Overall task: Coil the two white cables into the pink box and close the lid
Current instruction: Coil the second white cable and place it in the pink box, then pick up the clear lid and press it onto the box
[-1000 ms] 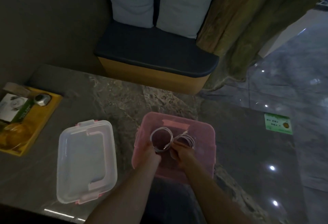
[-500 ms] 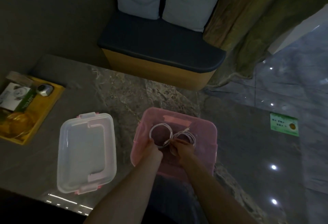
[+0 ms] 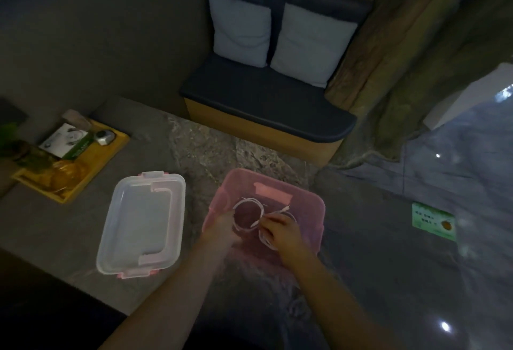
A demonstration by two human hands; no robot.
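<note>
Head-worn view, steeply downward, close.

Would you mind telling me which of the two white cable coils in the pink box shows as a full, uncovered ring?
The left coil, by the left hand, shows as a full ring; the right coil lies partly under the right hand.

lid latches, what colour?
Pink, on a clear lid; the latches show at its short ends in the head view.
</note>
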